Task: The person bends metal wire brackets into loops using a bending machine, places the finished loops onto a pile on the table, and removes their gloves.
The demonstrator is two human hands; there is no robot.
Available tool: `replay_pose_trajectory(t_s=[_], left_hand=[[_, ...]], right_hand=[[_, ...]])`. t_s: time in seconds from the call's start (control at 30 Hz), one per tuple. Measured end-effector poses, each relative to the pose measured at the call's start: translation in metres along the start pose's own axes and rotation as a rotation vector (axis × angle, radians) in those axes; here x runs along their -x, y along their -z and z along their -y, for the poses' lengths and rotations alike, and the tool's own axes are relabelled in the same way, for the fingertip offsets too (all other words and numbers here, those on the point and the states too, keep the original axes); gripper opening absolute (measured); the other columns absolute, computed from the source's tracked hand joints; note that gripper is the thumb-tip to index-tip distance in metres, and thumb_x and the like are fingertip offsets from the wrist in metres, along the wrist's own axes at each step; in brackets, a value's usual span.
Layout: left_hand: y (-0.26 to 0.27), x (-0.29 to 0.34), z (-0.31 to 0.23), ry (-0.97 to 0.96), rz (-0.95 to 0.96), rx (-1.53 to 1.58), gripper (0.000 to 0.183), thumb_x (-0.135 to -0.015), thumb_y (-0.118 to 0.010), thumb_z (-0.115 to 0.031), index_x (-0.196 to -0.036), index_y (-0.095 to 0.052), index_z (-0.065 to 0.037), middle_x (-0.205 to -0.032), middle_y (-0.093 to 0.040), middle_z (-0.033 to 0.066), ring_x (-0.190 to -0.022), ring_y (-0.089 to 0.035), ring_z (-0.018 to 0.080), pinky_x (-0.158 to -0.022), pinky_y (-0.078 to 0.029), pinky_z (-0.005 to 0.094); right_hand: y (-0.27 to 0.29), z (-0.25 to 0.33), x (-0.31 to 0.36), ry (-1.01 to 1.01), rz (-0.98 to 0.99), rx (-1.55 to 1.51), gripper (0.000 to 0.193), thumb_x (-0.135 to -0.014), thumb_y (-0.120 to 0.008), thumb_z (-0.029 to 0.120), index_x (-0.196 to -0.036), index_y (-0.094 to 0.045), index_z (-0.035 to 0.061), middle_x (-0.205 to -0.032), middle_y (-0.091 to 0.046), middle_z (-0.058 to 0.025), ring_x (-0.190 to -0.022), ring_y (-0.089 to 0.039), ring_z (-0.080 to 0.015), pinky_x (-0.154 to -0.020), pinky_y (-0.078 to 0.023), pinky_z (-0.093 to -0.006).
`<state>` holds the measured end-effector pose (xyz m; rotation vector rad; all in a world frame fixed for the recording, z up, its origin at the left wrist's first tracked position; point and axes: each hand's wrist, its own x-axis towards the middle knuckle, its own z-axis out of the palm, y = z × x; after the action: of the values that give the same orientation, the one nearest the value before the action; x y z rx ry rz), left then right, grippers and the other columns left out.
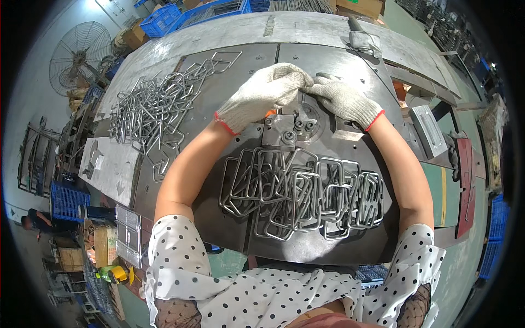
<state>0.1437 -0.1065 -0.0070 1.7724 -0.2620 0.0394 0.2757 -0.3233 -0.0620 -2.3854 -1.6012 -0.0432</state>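
My left hand (267,94), in a white knit glove with a red cuff, is closed above a small steel bending fixture (280,132) bolted to the metal table. My right hand (346,99), gloved the same way, meets it there with its fingers pressed together. Whatever the fingertips hold is hidden by the gloves. Close in front of the fixture lies a heap of bent rectangular wire frames (295,194). Another pile of bent wire pieces (156,106) spreads over the table to the left of my left arm.
At the far right of the table stands a hammer-like tool with a wrapped head (365,42). A grey metal block (428,131) rests beyond my right forearm. Blue crates (164,21) line the far edge, and a large fan (80,57) stands at left. A person (46,221) is at far left.
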Motion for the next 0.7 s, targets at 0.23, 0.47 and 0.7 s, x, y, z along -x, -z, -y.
replay_pose_trajectory(t_s=[0.23,0.47,0.7], left_hand=[[0.0016,0.0006,-0.0029,0.031,0.005,-0.037,0.025,-0.104,-0.059,-0.022,-0.113,-0.072,-0.003,-0.103,-0.070,0.0009,-0.095,-0.057,0.0060,-0.087,-0.047,0.0229],[0.0008,-0.0014,0.0012,0.009,0.003,-0.009,0.025,-0.105,-0.058,-0.020,-0.115,-0.071,-0.001,-0.103,-0.069,0.0007,-0.092,-0.056,0.0053,-0.084,-0.046,0.0221],[-0.0006,0.0000,-0.0025,0.025,-0.003,0.001,0.024,-0.105,-0.059,-0.021,-0.114,-0.072,-0.002,-0.096,-0.067,-0.0024,-0.081,-0.052,0.0025,-0.073,-0.044,0.0198]], right_hand=[[0.0017,0.0016,0.0003,-0.021,0.025,-0.023,0.055,-0.094,-0.055,0.008,-0.147,-0.056,0.0208,-0.148,-0.055,-0.0114,-0.137,-0.049,-0.0348,-0.115,-0.042,-0.0469],[0.0016,0.0008,0.0010,-0.034,0.024,-0.038,0.055,-0.094,-0.056,0.008,-0.147,-0.056,0.0210,-0.148,-0.055,-0.0111,-0.137,-0.050,-0.0342,-0.115,-0.042,-0.0475],[0.0001,-0.0015,0.0019,-0.011,0.001,-0.028,0.054,-0.094,-0.056,0.008,-0.146,-0.057,0.0206,-0.149,-0.055,-0.0112,-0.136,-0.051,-0.0345,-0.115,-0.042,-0.0474]])
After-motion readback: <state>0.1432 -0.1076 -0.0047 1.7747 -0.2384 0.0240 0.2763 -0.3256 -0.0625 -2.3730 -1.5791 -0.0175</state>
